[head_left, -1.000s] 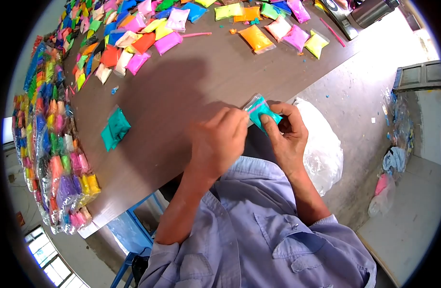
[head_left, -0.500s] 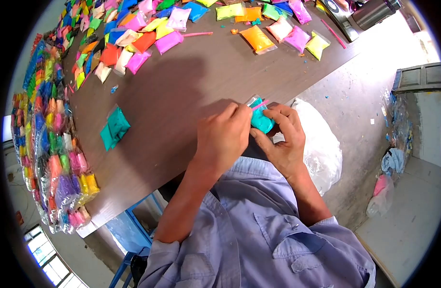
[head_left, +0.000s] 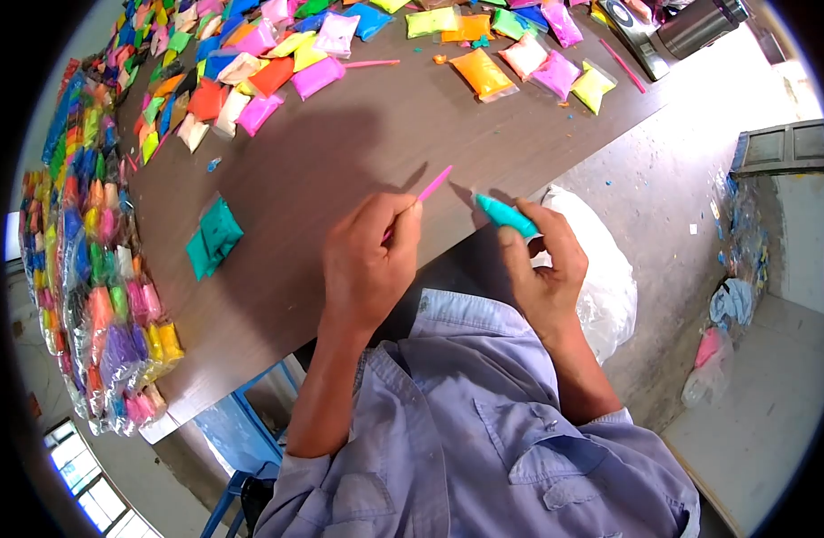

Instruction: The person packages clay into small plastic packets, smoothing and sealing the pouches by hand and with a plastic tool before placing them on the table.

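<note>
A thin pink plastic stick (head_left: 436, 183) is pinched in my left hand (head_left: 372, 255), its tip pointing up and right over the table edge. My right hand (head_left: 548, 260) grips a small teal clay packet (head_left: 505, 215) between thumb and fingers, turned nearly edge-on. Stick and packet are apart. Another teal clay packet (head_left: 215, 238) lies on the brown table (head_left: 295, 224), left of my left hand.
Many coloured clay packets (head_left: 268, 76) are heaped along the table's far side. Bagged packets (head_left: 116, 296) line the left edge. A metal flask (head_left: 701, 29) stands at the far right, near another pink stick (head_left: 623, 65). A white plastic bag (head_left: 600, 278) is beside my right arm.
My left hand has drawn the pink stick away from the teal packet, to the left. My right hand has shifted slightly right and turned the packet edge-on.
</note>
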`<state>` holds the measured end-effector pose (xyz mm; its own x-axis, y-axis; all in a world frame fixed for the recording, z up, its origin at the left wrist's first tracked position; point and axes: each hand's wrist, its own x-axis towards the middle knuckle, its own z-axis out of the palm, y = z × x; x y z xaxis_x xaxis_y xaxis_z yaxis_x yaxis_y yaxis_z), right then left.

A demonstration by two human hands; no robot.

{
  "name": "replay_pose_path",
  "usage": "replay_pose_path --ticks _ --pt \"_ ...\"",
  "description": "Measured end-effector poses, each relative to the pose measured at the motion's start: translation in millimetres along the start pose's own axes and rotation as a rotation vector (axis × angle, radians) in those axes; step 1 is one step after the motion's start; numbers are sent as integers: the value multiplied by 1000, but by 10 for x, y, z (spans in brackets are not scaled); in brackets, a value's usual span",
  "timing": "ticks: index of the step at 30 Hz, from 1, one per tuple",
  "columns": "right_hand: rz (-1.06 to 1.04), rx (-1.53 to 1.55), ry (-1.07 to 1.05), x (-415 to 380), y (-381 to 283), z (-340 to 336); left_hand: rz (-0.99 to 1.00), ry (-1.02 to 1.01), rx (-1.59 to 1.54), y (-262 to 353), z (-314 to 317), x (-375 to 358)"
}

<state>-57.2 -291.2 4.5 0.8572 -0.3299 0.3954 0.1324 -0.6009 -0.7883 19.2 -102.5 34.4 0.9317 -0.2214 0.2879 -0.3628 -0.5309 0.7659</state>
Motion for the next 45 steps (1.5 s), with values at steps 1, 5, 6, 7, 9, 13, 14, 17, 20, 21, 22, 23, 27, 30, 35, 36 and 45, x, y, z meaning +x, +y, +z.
replay_pose_path --ticks 1,5,6,7,9,13,14,17,20,21,22,23,27,30,35,36,45 --pt "182 127 -17 -1 -32 -1 -36 25 -37 34 -37 -27" --pt "474 405 -63 -23 -22 68 -24 38 -50 87 -100 -130" --pt "557 423 -99 -25 -26 78 9 37 -49 85 -45 -173" --pt "557 424 -104 -31 -38 100 42 36 -47 90 8 -211" --pt "614 517 -64 -54 -77 154 90 -3 -1 84 117 -282" --pt "662 553 -109 -106 -72 192 68 -84 43 -12 233 -327" --pt "662 552 -106 -114 -65 200 96 -86 106 -75 240 -301" --pt "693 553 -97 -123 -64 202 60 -56 151 -211 174 -183" --pt "711 561 -98 -104 -83 208 28 -28 113 -163 129 -139" --pt "723 560 -84 -102 -88 215 73 -50 84 -119 124 -163" --pt "734 558 -70 -103 -91 221 118 -71 54 -65 125 -197" --pt "736 558 -70 -109 -86 228 45 -100 2 23 148 -260" --pt "749 577 -60 -124 -69 251 65 -140 126 -35 184 -323" --pt "755 590 -69 -136 -71 249 45 -104 264 -121 103 -237" --pt "737 517 -128 -155 -2 223 72 -108 89 29 86 -182" --pt "728 530 -123 -158 -3 224 82 -148 47 77 114 -187" --pt "742 544 -120 -115 -36 200 80 -215 165 -42 250 86"
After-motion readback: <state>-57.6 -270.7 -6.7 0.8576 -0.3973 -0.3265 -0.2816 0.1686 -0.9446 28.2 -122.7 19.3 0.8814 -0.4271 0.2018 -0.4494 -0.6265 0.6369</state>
